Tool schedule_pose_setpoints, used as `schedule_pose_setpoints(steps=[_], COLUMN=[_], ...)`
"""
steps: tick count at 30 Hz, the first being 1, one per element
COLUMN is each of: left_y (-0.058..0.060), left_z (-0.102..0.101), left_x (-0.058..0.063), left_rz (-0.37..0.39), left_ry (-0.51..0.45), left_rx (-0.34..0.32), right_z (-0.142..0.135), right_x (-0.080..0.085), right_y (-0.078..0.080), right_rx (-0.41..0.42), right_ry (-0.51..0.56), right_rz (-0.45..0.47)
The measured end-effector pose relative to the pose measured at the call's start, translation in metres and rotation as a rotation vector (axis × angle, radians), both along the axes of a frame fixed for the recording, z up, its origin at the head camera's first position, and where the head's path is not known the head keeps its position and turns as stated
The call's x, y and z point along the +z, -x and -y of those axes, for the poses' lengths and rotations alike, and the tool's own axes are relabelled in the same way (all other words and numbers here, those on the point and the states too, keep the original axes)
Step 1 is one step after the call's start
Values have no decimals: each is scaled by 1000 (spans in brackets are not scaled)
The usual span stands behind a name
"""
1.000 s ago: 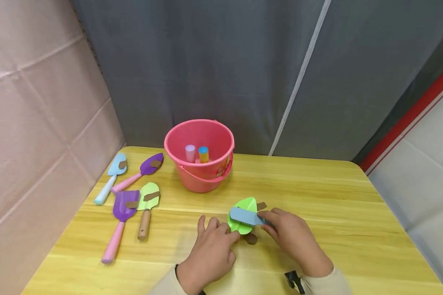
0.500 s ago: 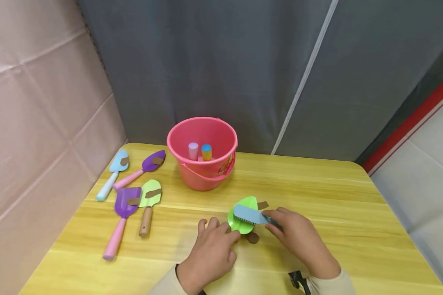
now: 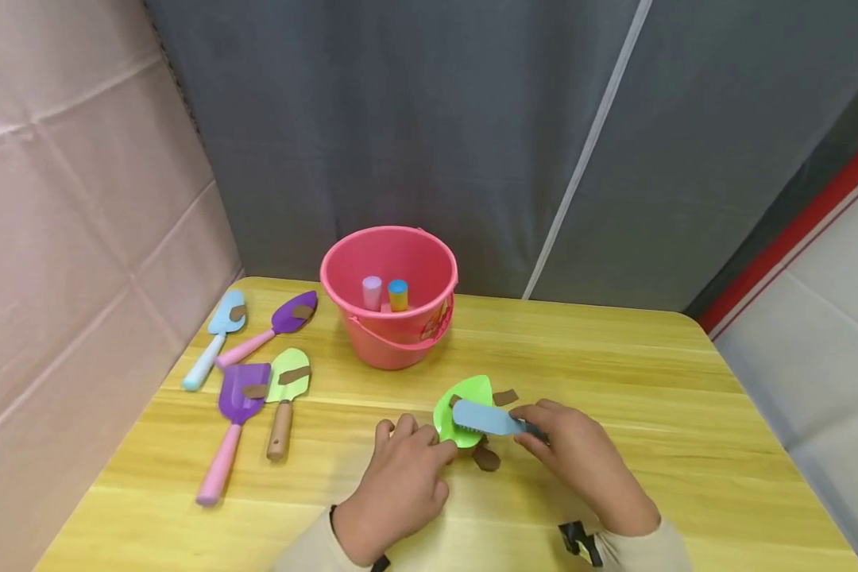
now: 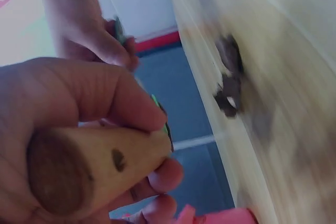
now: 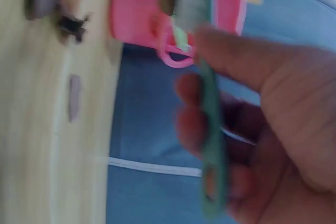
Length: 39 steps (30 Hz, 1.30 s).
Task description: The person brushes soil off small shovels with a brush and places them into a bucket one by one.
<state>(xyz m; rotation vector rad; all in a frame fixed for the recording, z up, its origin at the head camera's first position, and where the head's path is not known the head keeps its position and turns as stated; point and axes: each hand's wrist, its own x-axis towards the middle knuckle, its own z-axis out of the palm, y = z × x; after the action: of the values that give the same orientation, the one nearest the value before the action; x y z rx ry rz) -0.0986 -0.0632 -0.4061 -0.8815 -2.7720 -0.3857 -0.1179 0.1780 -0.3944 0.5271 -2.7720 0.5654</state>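
Note:
In the head view my left hand (image 3: 403,485) is low at the centre. It grips a small trowel by its wooden handle (image 4: 115,166), plain in the left wrist view. The trowel's bright green leaf-shaped blade (image 3: 477,391) points away from me, a brown scrap (image 3: 455,400) showing on it. My right hand (image 3: 582,457) holds a blue-grey brush (image 3: 489,419) by its handle, bristles down across the blade. A brown piece (image 3: 486,458) lies just below the blade and another brown scrap (image 3: 504,397) to its right, both on the table.
A pink bucket (image 3: 389,342) stands behind, with a purple-topped and a blue-topped handle inside. To the left lie a light blue trowel (image 3: 223,318), a dark purple trowel (image 3: 286,316), a purple flat shovel (image 3: 236,407) and a pale green trowel (image 3: 280,389), each with a brown scrap on it.
The green blade has shifted slightly left and up, away from the brown pieces. The brush now sits a little further right over it, and a brown scrap shows on the blade.

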Motion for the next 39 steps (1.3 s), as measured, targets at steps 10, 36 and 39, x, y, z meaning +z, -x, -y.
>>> schedule_pose_setpoints(steps=[10,36,39], left_y=[-3,-2,-3], left_z=[-1,2,2], left_x=[-2,4,1], left_rz=[34,65,81], left_ry=[-38,-95,-127], left_rx=[-11,23,32], right_z=[0,21,22], right_x=[2,-3,-4], right_y=[0,-4,-2], right_rx=[-126,-55,-119], right_ry=[57,-52,-23], right_rz=[-18,-174,-211])
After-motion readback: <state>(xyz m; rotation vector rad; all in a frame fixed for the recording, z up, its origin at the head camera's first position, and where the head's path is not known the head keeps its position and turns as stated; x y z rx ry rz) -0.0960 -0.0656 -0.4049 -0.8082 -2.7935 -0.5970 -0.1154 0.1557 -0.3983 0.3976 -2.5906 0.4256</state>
